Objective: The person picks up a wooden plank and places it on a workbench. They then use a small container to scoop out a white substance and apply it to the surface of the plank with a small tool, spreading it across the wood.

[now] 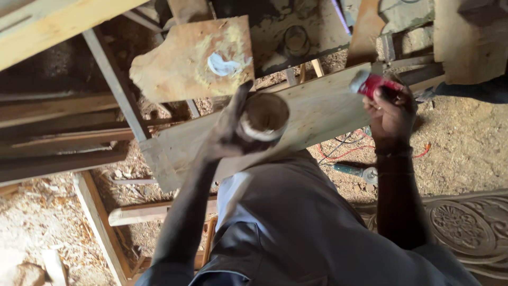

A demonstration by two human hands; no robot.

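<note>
Looks like the gluing or filling stage of some woodwork. The left hand [227, 132] has its grip wrapped around a round wooden piece [264, 117], hollow end tipped toward the camera, held up over a pale plank [317, 111]. The right hand [391, 114] has its grip closed on a red can [373, 85] with a whitish top, raised above the plank's far end. Behind them sits a scrap board [190, 58] with a white blob of paste [225, 64] smeared on it.

Judging by that, the next move probably calls for bringing the can and the round piece together, keeping the piece steady and its opening level.

Hard to tell what the can holds, or whether its lid is on. The left fingers are mostly hidden behind the piece. A carved panel [465, 228] is cut off at the lower right, and a power tool [354, 170] on the sawdust floor is half hidden by the arm.
</note>
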